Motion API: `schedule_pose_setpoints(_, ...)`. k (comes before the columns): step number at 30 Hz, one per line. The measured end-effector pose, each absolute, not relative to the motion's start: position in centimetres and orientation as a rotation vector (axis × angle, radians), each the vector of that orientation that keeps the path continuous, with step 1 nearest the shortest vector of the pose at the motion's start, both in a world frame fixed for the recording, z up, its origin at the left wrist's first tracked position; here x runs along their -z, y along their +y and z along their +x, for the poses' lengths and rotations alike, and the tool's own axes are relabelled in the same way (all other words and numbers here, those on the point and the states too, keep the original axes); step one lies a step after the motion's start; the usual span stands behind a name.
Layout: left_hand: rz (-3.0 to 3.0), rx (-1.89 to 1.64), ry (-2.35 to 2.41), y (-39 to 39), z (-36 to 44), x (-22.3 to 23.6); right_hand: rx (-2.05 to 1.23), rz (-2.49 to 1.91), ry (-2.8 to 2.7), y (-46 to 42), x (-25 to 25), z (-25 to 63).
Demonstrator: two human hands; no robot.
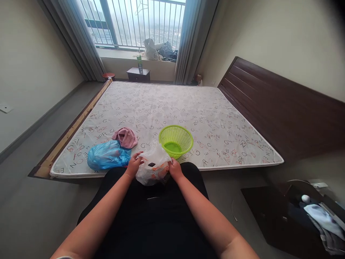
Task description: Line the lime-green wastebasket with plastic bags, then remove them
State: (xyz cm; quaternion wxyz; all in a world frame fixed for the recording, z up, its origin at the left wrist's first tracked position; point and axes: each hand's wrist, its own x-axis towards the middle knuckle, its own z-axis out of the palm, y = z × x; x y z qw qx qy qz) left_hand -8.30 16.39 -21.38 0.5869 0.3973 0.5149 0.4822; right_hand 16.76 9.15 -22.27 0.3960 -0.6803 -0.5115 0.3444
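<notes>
A white plastic bag (152, 169) with orange print rests on my lap at the mattress edge; its contents are hard to make out. My left hand (134, 163) pinches the bag's left edge near its mouth. On the opposite side, my right hand (175, 169) grips the bag's right edge. Just behind the bag stands a lime-green plastic basket (176, 140), its slatted wall partly covered by the bag. To the left lies a filled blue plastic bag (107, 155), close to my left hand. A pink cloth (126, 137) lies crumpled against that blue bag.
The bare mattress (161, 100) with printed letters spans the space ahead, with a dark headboard (283, 104) on the right. A dark nightstand (269, 212) with cloth on it is at lower right. Past the bed, a green bottle (139, 64) stands on a small cabinet (136, 75).
</notes>
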Motion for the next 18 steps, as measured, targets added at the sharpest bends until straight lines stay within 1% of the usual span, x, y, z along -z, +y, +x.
schedule_pose_setpoints(3,0.707,-1.202,1.111,17.2,-9.3,20.7,-0.878,-1.718,-1.331,9.1,22.4,16.8)
schedule_pose_setpoints(6,0.543,-1.387,1.074,18.6,-11.0,20.1,-0.882,-1.67,-1.475,9.0,22.4,16.3)
schedule_pose_setpoints(8,0.509,-1.501,1.098,19.6,-12.2,19.7,-0.89,-1.603,-1.611,8.9,22.4,15.7)
schedule_pose_setpoints(10,0.546,-1.532,1.167,20.2,-13.0,19.6,-0.905,-1.55,-1.684,8.8,22.5,15.3)
schedule_pose_setpoints(13,0.797,-1.466,1.462,19.4,-13.0,19.7,-0.902,-1.606,-1.618,8.9,22.7,15.4)
schedule_pose_setpoints(16,1.316,-1.361,1.823,17.1,-11.4,20.0,-0.892,-1.703,-1.422,9.3,22.8,16.0)
schedule_pose_setpoints(18,1.751,-1.208,1.786,15.9,-9.9,19.9,-0.917,-1.712,-1.325,9.5,22.7,16.2)
